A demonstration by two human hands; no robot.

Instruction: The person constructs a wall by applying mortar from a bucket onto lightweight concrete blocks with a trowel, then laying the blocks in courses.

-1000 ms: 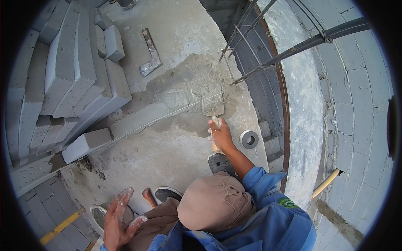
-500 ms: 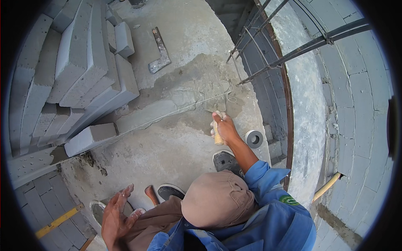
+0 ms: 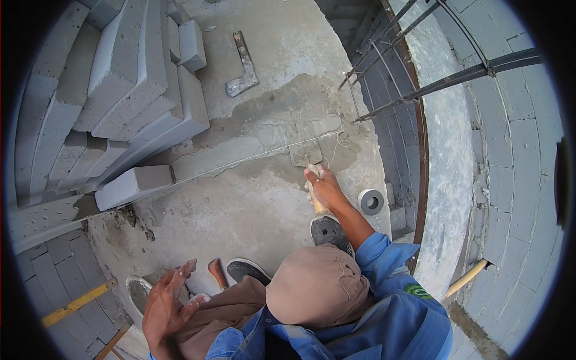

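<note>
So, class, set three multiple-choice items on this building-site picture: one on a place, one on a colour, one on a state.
1. Where does the metal square lie?
A. on the concrete floor beyond the mortar bed
B. on the block stack
C. in the left hand

2. What colour is the work jacket?
A. red
B. blue
C. white

3. How is the left hand?
A. shut on a block
B. shut on a hammer
C. open, fingers spread

Key: 1 A, it lies flat on bare floor past the grey mortar bed. 2 B, sleeve and back are blue. 3 C, it holds nothing, while the right hand grips the trowel.
</note>
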